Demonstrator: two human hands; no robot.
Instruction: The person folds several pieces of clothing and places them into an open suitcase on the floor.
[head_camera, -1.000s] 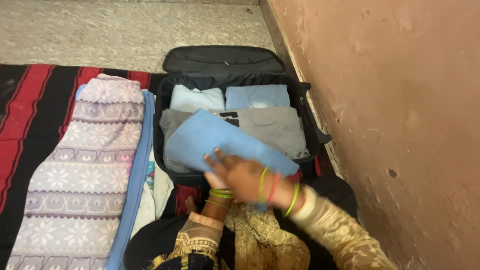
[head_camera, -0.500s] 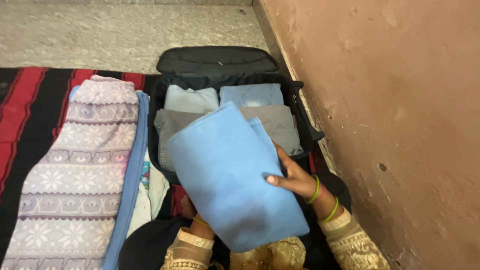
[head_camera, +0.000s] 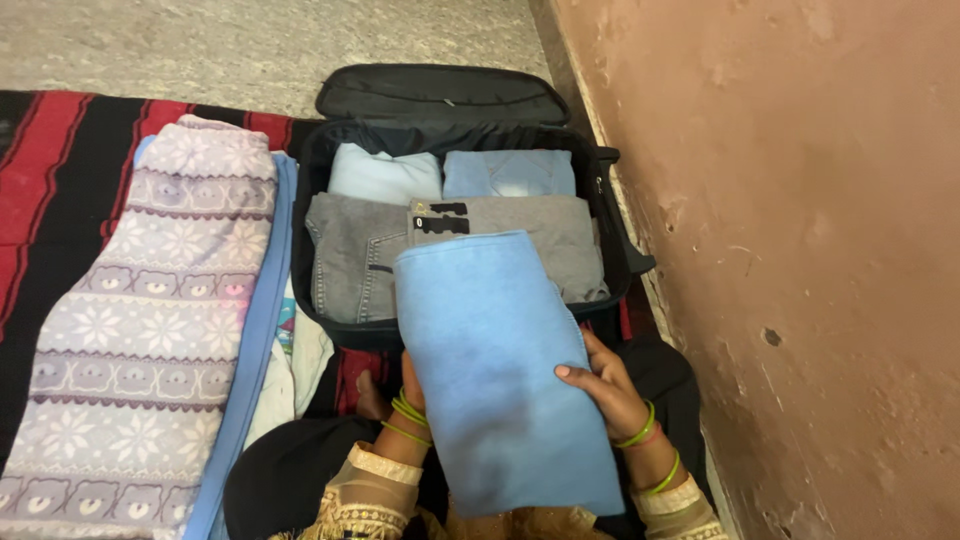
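A folded light blue cloth stands flat in front of me, held from both sides over my lap. My left hand is mostly hidden behind its left edge, green bangles showing at the wrist. My right hand grips the right edge, fingers curled over the front. Beyond the cloth lies an open black suitcase with folded grey jeans, a pale blue garment and a blue garment packed inside.
A patterned lilac fleece blanket lies folded at the left on a red and black striped mat, with a blue cloth edge beside it. A rough pink wall rises on the right. Grey floor lies behind.
The blue cloth was lifted off the suitcase stack, turned upright and drawn toward my lap; both hands moved from on top of it to gripping its side edges.
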